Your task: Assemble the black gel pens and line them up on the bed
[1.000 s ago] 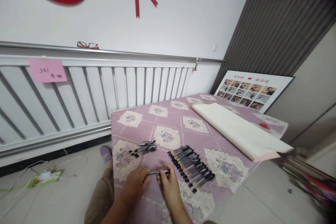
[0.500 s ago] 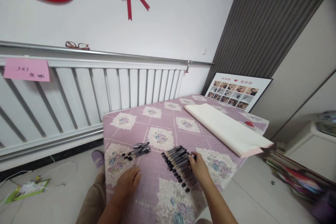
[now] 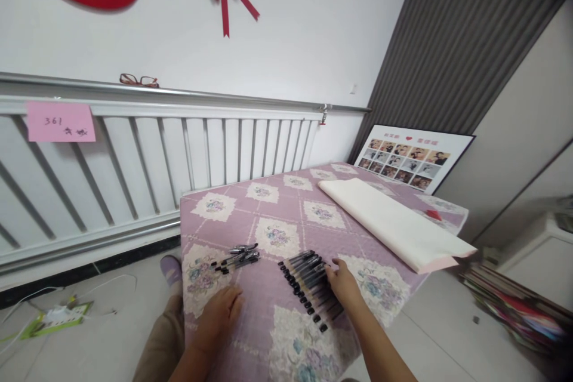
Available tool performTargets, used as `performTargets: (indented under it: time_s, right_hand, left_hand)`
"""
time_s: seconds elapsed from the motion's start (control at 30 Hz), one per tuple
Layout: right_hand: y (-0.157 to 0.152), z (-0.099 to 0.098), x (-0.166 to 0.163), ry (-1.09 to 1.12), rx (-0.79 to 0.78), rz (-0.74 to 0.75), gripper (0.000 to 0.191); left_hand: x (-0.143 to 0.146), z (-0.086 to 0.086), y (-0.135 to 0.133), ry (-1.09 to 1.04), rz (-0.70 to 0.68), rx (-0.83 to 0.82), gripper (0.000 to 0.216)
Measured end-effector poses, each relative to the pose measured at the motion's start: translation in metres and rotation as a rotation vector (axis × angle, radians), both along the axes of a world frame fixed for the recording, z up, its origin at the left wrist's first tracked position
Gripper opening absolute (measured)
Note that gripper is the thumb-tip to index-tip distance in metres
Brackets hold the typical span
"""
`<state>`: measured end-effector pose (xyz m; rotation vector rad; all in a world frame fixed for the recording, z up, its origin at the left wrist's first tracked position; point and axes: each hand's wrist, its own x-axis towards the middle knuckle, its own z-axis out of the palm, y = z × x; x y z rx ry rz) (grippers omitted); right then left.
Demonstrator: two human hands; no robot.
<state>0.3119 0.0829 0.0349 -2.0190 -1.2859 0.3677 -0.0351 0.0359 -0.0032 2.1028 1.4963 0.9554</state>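
A long row of black capped pens (image 3: 304,280) lies side by side on the purple flowered tablecloth (image 3: 273,203). My right hand (image 3: 345,285) rests on the right side of that row, fingers bent and pressed together onto a pen. A smaller loose heap of black pens (image 3: 239,255) lies to the left. My left hand (image 3: 222,310) lies flat on the cloth below that heap, fingers stretched out, holding nothing.
A cream folded sheet (image 3: 394,224) lies along the table's right side. A framed photo collage (image 3: 414,158) leans on the wall behind. A white radiator with a pink note (image 3: 60,122) and glasses (image 3: 138,79) stands left. Books (image 3: 514,304) are stacked on the floor at right.
One second ago both hands held one pen near the table's front. My right hand has since moved right onto the pen row, and my left hand has flattened on the cloth.
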Motion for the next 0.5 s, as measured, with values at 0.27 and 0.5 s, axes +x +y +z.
performTargets:
  time_s: [0.27,0.5]
  right_hand:
    - [0.004,0.015,-0.043,-0.015,0.060,0.191,0.028]
    - [0.019,0.002,-0.154,-0.184,0.181,0.641,0.016]
  left_hand:
    - [0.001,-0.007,0.003,0.047,-0.009,0.012,0.025]
    - [0.001,-0.004,0.006,0.003,0.048,0.040,0.026]
